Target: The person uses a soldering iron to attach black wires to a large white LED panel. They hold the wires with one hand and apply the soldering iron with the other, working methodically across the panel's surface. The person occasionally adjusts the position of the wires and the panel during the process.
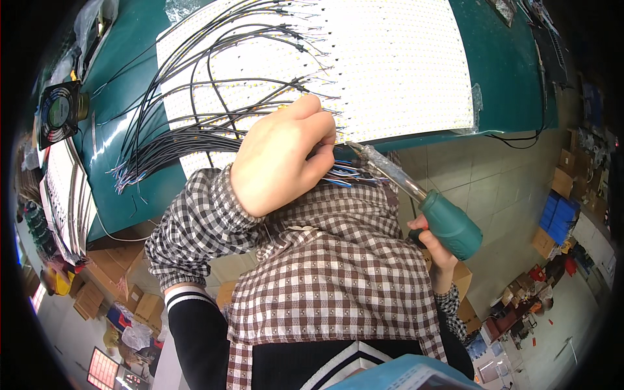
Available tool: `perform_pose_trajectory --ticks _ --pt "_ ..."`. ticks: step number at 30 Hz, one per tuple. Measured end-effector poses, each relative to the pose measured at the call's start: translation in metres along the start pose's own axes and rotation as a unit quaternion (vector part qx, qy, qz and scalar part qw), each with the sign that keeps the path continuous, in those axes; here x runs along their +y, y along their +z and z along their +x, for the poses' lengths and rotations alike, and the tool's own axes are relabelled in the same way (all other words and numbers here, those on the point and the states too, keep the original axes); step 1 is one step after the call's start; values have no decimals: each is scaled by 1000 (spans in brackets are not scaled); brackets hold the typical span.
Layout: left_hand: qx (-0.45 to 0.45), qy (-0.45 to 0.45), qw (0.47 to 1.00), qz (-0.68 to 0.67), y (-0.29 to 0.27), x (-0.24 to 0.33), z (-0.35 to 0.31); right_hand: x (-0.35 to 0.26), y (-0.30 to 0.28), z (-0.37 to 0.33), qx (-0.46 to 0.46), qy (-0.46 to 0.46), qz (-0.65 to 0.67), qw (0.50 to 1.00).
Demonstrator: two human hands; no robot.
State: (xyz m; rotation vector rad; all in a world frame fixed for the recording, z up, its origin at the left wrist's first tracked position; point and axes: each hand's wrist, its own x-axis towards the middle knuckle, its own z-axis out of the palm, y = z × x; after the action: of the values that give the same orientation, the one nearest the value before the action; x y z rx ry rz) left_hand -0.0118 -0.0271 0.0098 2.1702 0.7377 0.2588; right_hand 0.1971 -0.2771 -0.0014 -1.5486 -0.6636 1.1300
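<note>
My left hand is closed in a pinch at the near edge of a white LED panel sheet, on a thin wire whose far part is hidden by the fingers. In my right hand is a green-handled soldering iron. Its tip points left and lies close to the left fingertips, at the panel's edge. Black cables run across the panel's left half, several with stripped ends lying along its middle. Under my left hand, blue and white wire ends stick out past the table edge.
A small black fan stands at the left of the green table. Stacked white panels lie at the table's left edge. Cardboard boxes and blue bins stand on the floor around.
</note>
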Motion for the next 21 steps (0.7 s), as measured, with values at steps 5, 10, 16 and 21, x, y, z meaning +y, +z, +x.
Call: perform_pose_trajectory --ticks 5,10,16,21 --pt "-1 -1 1000 -1 0 0 0 2 -4 0 -24 -19 -23 999" --pt "2 -1 1000 2 0 0 0 0 -1 -3 10 -56 -53 997" --pt "-6 1 1000 11 -2 0 0 6 -4 0 3 -72 -27 997" --pt "-29 32 998 -46 -9 -5 -4 -11 5 4 21 -59 -39 997"
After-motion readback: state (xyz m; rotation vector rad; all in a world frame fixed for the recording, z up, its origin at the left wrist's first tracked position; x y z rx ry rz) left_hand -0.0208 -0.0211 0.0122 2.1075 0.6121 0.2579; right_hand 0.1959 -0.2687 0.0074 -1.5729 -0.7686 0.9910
